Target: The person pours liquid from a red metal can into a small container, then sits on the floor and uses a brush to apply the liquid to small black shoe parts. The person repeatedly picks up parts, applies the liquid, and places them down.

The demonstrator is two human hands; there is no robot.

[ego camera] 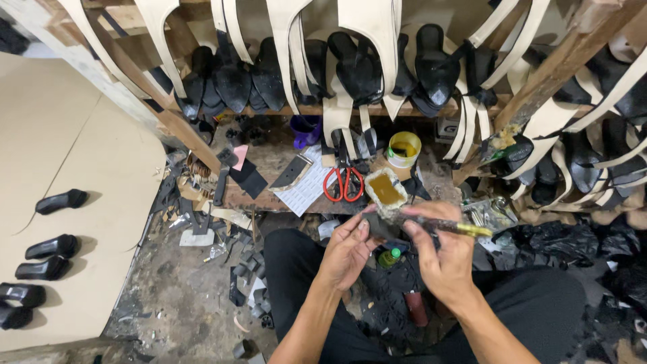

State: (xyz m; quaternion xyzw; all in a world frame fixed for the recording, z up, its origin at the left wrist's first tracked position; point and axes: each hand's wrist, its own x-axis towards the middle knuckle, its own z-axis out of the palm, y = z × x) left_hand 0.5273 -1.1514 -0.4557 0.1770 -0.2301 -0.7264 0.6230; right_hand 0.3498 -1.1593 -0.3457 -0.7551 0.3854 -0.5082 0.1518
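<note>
My left hand [347,251] pinches a small dark piece [381,228] in front of me, above my lap. My right hand [441,255] grips a brush with a yellow handle [465,229], its bristle end lying across the dark piece. Just beyond both hands sits a crusted square pot of amber glue [385,189] on the edge of the low wooden bench [269,195].
Red-handled scissors [344,183], a round yellow-rimmed tin [404,148] and a sheet of paper [309,185] lie on the bench. Black shoe parts and cream straps hang on racks behind. Black heels [60,200] stand on cardboard at left. Scraps litter the floor.
</note>
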